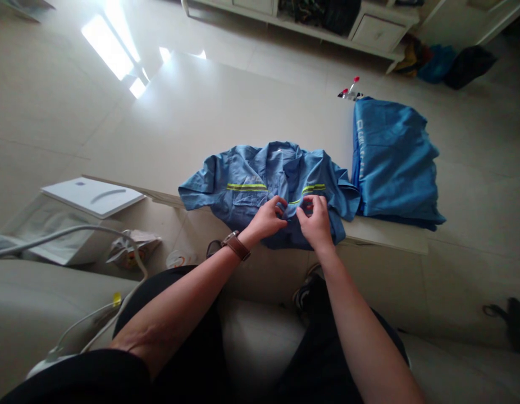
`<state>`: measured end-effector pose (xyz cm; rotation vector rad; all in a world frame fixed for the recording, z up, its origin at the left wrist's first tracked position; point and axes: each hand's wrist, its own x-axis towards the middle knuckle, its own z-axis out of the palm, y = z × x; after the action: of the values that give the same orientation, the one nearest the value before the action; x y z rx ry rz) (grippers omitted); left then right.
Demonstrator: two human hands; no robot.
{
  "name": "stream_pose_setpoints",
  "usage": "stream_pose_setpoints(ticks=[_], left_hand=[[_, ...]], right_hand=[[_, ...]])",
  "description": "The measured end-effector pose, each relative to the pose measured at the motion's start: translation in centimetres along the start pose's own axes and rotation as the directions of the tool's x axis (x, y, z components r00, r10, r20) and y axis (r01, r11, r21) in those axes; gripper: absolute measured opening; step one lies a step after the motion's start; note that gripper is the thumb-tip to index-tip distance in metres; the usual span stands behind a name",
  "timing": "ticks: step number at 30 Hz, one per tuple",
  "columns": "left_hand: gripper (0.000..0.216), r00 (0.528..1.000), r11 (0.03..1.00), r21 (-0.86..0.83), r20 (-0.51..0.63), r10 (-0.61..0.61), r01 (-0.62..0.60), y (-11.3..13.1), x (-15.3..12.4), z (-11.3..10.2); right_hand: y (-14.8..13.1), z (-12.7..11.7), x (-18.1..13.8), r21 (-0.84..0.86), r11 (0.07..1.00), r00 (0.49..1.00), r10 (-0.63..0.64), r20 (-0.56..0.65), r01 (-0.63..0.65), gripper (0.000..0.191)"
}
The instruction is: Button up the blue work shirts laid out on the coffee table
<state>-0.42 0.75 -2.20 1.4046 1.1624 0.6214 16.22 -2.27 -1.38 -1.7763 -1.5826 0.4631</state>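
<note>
A blue work shirt (pixel 247 179) with yellow-green reflective stripes lies spread, front up, on the near edge of a white table (pixel 201 112). My left hand (pixel 267 217), with a brown watch on its wrist, pinches the shirt's front placket near the chest. My right hand (pixel 314 220) pinches the same placket just to the right, its fingers curled on the cloth. The two hands are almost touching at the shirt's middle.
A folded stack of blue garments (pixel 390 163) lies at the table's right end, with small red-tipped items (pixel 348 90) behind it. A white box (pixel 91 195) and a bag (pixel 131 244) sit on the floor at left. Shelving (pixel 369 28) stands at the back.
</note>
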Motion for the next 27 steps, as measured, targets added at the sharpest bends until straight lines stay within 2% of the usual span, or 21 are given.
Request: stream_pose_setpoints(ticks=[3,6,8,9,12,15,21,24,27], left_hand=[[0.055,0.999,0.965,0.261,0.045,-0.001,-0.011,0.0,-0.3,-0.3],[0.037,0.998,0.862,0.506,0.024,-0.058,0.038,0.5,-0.6,-0.8],[0.025,0.995,0.759,0.643,-0.052,-0.089,0.101,1.0,-0.7,-1.3],[0.026,0.992,0.702,0.700,-0.097,-0.082,0.127,1.4,-0.8,-1.6],[0.036,0.977,0.549,0.820,-0.213,0.034,0.160,2.3,-0.8,-2.5],[0.030,0.959,0.484,0.858,-0.257,0.120,0.170,2.9,-0.5,-3.3],[0.015,0.967,0.567,0.794,-0.253,-0.022,0.221,1.3,0.5,-4.6],[0.034,0.957,0.689,0.685,-0.286,-0.047,0.238,0.0,1.2,-5.9],[0.044,0.946,0.861,0.444,-0.304,-0.117,0.249,-0.9,2.0,-7.2]], right_hand=[[0.2,-0.6,-0.1,-0.213,0.968,0.985,-0.104,0.136,0.131,0.030],[0.5,-0.9,-0.3,-0.359,0.925,0.972,-0.039,0.230,0.122,0.022],[0.8,-1.0,-0.3,-0.429,0.899,0.968,0.023,0.250,0.089,0.017],[0.9,-1.1,-0.3,-0.457,0.886,0.967,0.047,0.251,0.075,0.018],[1.0,-1.1,-0.1,-0.521,0.852,0.965,0.091,0.247,0.053,0.021],[0.8,-0.8,0.0,-0.566,0.824,0.967,0.116,0.228,0.034,0.024],[0.2,0.6,0.3,-0.626,0.780,0.966,0.153,0.209,0.012,0.037],[0.0,1.3,0.6,-0.643,0.766,0.961,0.181,0.210,-0.004,0.032],[0.0,2.0,0.9,-0.645,0.765,0.955,0.190,0.227,0.001,0.026]])
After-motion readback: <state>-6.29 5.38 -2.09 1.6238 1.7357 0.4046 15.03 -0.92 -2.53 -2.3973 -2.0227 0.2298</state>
